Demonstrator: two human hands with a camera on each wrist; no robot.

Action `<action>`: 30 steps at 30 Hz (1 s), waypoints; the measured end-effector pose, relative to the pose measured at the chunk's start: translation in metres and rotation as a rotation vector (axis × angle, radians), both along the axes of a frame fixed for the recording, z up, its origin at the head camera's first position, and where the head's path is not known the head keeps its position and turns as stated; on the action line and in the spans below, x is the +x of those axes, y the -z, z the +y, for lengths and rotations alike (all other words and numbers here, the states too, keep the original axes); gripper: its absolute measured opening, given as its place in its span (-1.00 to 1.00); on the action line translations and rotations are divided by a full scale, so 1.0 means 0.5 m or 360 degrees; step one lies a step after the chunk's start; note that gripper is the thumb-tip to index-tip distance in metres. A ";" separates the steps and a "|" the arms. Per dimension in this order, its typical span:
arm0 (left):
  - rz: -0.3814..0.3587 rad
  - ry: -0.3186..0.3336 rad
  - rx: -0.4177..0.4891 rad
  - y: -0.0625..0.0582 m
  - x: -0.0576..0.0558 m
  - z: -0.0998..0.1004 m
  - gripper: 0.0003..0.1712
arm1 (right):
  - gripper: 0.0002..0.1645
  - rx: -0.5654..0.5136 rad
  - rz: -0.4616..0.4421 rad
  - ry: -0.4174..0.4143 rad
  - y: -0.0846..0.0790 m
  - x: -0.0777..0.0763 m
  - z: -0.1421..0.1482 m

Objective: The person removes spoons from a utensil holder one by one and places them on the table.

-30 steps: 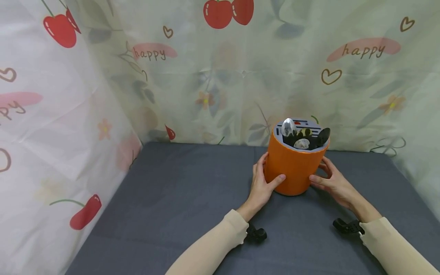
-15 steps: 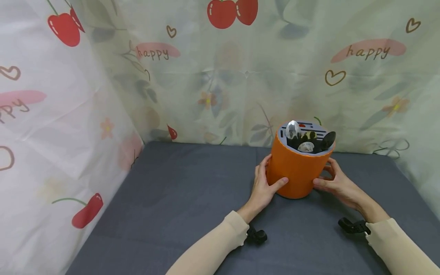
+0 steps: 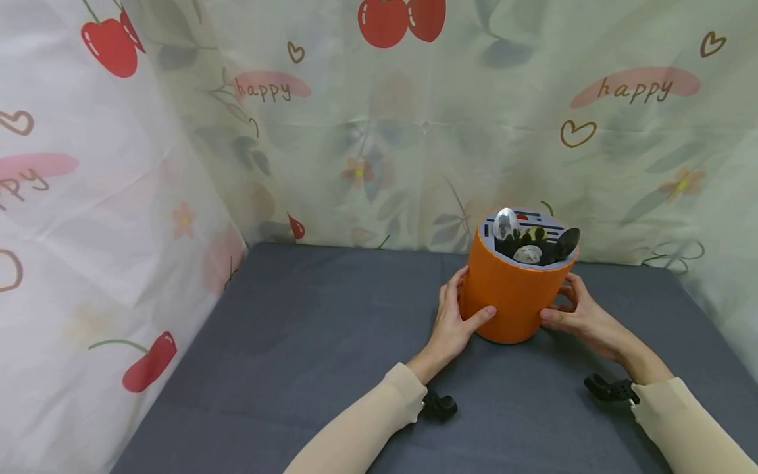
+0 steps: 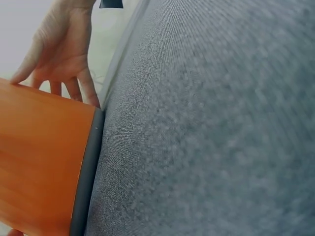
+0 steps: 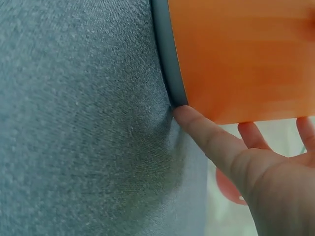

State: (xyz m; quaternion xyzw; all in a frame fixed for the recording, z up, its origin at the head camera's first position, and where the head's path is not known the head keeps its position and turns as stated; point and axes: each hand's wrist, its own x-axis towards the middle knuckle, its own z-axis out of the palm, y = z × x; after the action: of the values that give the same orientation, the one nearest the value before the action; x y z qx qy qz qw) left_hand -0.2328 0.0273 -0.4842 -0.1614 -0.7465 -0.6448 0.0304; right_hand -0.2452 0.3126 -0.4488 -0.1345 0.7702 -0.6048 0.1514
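Left hand [image 3: 452, 328] and right hand [image 3: 583, 321] grip orange cylinder [image 3: 510, 291] toward far table [image 3: 331, 316] edge; I see slotted top [image 3: 551, 227] (head view only).

The person's left arm [image 3: 361, 424] slants up from the bottom of the head view, left hand [image 3: 451, 327] right of centre, thumb [image 3: 481, 318] spread; the right arm [image 3: 689, 428] enters lower right, right hand [image 3: 586, 322] facing it, fingers [image 3: 576, 284] bent.

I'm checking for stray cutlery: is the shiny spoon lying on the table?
No, the shiny spoon sticks up from the orange holder.
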 end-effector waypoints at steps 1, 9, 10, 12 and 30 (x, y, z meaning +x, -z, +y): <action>-0.0006 -0.0002 -0.0007 0.000 0.000 0.000 -0.05 | -0.05 0.0023 0.0004 0.0000 -0.001 -0.001 0.000; 0.0008 -0.0004 -0.0045 0.004 0.002 -0.005 -0.05 | 0.12 0.0140 0.0259 0.0153 -0.018 0.004 -0.009; 0.0004 -0.0002 -0.0044 0.003 0.003 -0.006 -0.05 | 0.14 0.0122 0.0300 0.0188 -0.018 0.006 -0.012; -0.0005 0.0000 -0.0046 0.003 0.003 -0.007 -0.05 | 0.15 0.0085 0.0400 0.0247 -0.017 0.009 -0.022; -0.0009 -0.0057 -0.0090 -0.003 0.010 0.008 0.04 | 0.23 -0.0198 0.1191 0.0828 -0.036 0.093 -0.180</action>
State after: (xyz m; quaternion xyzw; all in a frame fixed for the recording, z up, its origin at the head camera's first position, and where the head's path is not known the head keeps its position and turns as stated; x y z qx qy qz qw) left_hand -0.2280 0.0311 -0.4827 -0.1468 -0.7672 -0.6234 0.0354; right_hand -0.1987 0.2227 -0.4311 -0.1545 0.7423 -0.5776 -0.3023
